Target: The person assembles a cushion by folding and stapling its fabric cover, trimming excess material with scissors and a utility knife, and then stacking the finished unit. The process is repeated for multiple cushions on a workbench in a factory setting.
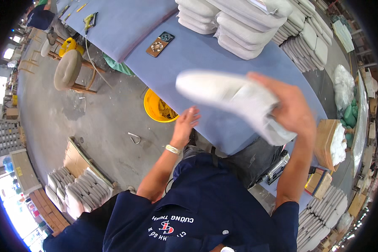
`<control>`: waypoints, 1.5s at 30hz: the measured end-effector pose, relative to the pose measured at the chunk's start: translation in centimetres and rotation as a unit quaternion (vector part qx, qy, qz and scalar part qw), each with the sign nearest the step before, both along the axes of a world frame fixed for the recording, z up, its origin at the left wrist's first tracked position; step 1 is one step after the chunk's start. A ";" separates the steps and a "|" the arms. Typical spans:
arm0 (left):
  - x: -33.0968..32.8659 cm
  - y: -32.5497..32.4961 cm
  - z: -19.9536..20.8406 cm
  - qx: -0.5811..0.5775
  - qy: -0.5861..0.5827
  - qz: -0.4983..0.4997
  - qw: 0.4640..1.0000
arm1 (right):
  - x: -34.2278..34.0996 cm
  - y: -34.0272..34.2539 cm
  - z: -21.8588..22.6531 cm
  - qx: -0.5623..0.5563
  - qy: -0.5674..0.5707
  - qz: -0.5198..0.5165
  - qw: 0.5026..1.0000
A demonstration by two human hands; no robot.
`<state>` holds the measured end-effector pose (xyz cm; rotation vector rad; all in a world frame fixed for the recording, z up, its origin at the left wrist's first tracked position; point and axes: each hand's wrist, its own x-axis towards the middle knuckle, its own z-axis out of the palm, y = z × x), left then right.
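While our right hand (pixel 292 105) grips the pale cushion (pixel 222 90) over the blue table (pixel 214 128), our left hand (pixel 187 124) hangs loosely spread at the table's left edge near the yellow bucket (pixel 148 110), and blue surface leaves us room between it and the stacked cushions (pixel 248 35).

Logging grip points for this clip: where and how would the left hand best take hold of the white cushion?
Probably the rounded free end of the cushion, coming from the left: that end points leftward, nearer the open left hand, while the right hand holds the opposite end. Motion blur hides its exact edges.
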<state>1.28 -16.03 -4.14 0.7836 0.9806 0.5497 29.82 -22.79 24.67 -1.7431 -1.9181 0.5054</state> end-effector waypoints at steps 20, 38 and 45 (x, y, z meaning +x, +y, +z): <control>5.2 -1.8 5.9 0.372 0.072 -0.501 0.778 | -5.9 -15.1 -15.9 -0.031 0.034 -0.245 0.968; 2.4 2.6 -3.0 0.226 0.358 -0.359 0.831 | 2.9 -22.2 -24.4 0.068 0.327 -0.702 0.629; 1.7 1.1 -2.8 0.215 0.335 -0.300 0.867 | 5.6 -19.9 -24.7 0.040 0.313 -0.678 0.664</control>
